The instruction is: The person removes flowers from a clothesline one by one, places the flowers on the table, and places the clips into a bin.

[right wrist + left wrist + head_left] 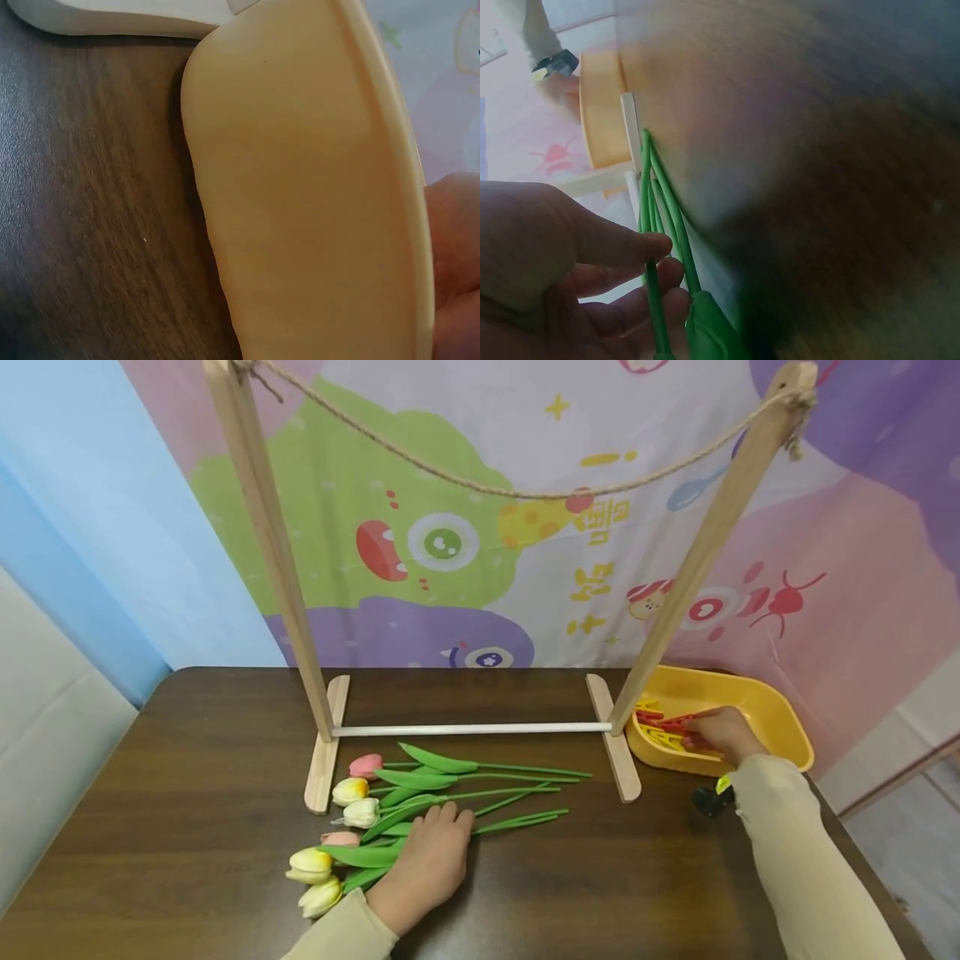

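Note:
Artificial tulips [363, 812] with pink, white and yellow heads lie on the table, heads to the left. My left hand [435, 860] is over their lower leaves. In the left wrist view its thumb and fingers pinch one green tulip stem [655, 307]; other stems run beside it. My right hand [723, 732] reaches into a yellow plastic basket [780, 727] and has its fingertips on a red clothespin [677, 723], seemingly pinching its end. Yellow clothespins [664, 740] lie under and beside it. In the right wrist view the basket wall hides the fingertips.
A wooden stand rises behind the tulips, with a left post [273, 543], a right post [705, 552] and a white crossbar [472, 729]. A sagging twine rope [480, 487] joins the post tops. Behind hangs a cartoon-printed cloth [450, 427]. The brown table [187, 793] carries everything.

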Demonstrator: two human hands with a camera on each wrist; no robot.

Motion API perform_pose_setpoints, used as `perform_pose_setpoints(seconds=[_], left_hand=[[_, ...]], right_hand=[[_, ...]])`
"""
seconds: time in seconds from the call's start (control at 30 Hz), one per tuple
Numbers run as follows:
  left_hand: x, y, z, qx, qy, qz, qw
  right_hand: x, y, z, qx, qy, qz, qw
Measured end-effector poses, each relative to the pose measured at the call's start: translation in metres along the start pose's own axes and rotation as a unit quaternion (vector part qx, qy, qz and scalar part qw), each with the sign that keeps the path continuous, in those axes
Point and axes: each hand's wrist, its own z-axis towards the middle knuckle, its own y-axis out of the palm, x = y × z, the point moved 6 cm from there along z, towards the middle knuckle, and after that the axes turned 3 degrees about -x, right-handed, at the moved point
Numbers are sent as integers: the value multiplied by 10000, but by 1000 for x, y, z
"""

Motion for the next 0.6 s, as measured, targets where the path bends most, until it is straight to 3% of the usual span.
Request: perform_pose_setpoints(seconds=[0.17, 0.33, 0.6], left_hand=[[1, -1, 0, 29, 27, -70, 10000], [2, -2, -1, 59, 55, -131, 9999], [1, -1, -2, 72, 57, -227, 9997]], right_hand=[[0, -3, 2, 227, 28, -1066, 9940], [-2, -10, -2, 633, -25, -2340, 9702], [-9, -3, -14, 700, -265, -2047, 9759]])
